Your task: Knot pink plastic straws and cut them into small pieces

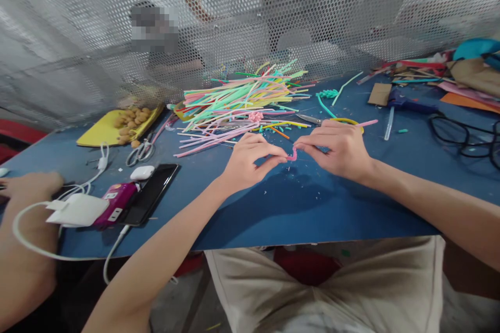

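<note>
Between my two hands runs a thin pink straw (294,154), bent in a small zigzag above the front half of the table. The fingertips of my left hand (255,158) pinch its left end. My right hand (338,148) has thumb and fingers closed on the other side of the bend. A straight pink length sticks out past the right knuckles; the part inside the hand is hidden. Behind my hands lie a pink knotted piece (255,116), scissors (310,119) and a large pile of pastel straws (242,96). A teal woven piece (328,94) rests farther right.
On the left are a phone (152,195), a purple power adapter (117,203), white cables, looped-handle scissors (140,153) and round brown fruit (130,120) on yellow sheet. Another person's arm (29,218) rests there. A glue gun (412,104) lies right; a perforated metal screen (234,15) stands behind.
</note>
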`<state>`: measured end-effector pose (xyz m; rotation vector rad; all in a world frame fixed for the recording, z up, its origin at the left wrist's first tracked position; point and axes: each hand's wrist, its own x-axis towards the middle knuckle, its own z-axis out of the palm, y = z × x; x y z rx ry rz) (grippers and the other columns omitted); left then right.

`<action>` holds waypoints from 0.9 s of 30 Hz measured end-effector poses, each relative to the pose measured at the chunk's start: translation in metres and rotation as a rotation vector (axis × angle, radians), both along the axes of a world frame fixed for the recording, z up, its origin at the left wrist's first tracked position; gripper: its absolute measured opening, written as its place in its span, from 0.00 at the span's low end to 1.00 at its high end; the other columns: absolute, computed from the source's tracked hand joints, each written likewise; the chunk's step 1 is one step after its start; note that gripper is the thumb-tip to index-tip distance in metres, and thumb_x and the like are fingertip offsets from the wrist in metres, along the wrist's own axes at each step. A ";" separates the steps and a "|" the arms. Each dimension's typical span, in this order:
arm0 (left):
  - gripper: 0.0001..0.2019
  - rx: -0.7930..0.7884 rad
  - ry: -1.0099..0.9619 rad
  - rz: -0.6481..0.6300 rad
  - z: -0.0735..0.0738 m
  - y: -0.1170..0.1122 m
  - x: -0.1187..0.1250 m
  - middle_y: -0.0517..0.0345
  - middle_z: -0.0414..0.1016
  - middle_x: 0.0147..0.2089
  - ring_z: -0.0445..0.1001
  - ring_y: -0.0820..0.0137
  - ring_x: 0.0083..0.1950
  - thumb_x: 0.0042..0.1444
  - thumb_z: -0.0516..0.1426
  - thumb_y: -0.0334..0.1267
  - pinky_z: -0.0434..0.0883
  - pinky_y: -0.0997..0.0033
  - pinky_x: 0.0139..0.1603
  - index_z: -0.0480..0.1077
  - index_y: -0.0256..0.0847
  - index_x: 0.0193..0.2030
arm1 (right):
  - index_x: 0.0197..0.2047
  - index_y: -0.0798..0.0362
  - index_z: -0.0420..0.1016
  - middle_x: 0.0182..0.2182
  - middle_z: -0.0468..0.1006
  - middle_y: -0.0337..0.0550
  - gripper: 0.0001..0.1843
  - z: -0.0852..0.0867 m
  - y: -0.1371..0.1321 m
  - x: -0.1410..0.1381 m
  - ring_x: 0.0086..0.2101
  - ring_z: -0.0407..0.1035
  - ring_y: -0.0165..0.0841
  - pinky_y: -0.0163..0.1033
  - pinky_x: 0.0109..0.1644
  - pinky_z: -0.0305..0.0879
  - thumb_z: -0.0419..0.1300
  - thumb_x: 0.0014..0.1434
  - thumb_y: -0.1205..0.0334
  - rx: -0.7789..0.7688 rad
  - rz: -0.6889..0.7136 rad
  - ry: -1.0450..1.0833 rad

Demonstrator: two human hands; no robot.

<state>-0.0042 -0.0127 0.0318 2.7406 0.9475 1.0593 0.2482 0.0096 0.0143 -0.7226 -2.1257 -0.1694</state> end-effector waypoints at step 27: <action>0.06 0.404 0.165 0.310 -0.001 0.003 -0.004 0.61 0.83 0.35 0.73 0.64 0.40 0.64 0.60 0.43 0.63 0.58 0.49 0.80 0.52 0.42 | 0.40 0.46 0.83 0.28 0.82 0.36 0.09 0.002 -0.016 -0.001 0.27 0.69 0.28 0.39 0.30 0.58 0.60 0.65 0.61 0.269 -0.030 -0.223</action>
